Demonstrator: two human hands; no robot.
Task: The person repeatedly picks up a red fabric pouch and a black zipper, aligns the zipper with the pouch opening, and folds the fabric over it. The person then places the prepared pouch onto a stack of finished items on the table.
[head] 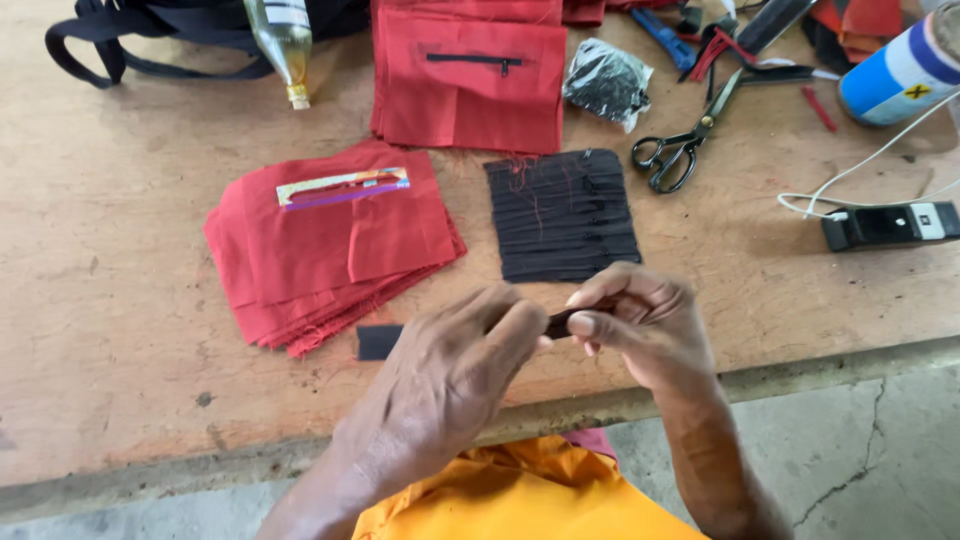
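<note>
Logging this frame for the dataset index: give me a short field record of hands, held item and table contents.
left hand: fingers pinch one end of a small dark strip
right hand: fingers pinch the other end
held item: dark strip, mostly hidden
below hands: black zipper pile
left of it: red fabric stack
upper right: scissors
surface: wooden table

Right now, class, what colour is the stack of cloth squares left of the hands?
Red: the stack of cloth squares shows best in the head view.
</note>
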